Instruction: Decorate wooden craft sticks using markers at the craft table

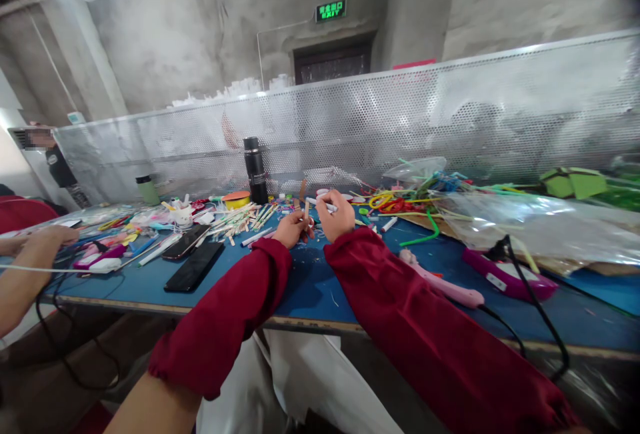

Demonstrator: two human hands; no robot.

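Note:
Over the blue table (pixel 315 287), my left hand (pixel 291 230) pinches a small upright wooden craft stick (pixel 307 211). Close to its right, my right hand (pixel 339 219) is closed around a white marker (pixel 327 207), which points left toward the stick. Whether the marker's tip touches the stick I cannot tell. Both forearms wear dark red sleeves. Another marker (pixel 389 224) lies right of my right hand, and a further one (pixel 255 237) lies left of my left hand. Many patterned sticks (pixel 245 222) are piled to the left.
Two black phones (pixel 194 267) lie left, before a black thermos (pixel 255 171). A pink glue gun (pixel 453 289) with its cord lies right, near a purple device (pixel 510 275). Colourful pipe cleaners (pixel 390 202) and plastic bags sit behind. At far left reaches another person's arm (pixel 30 267).

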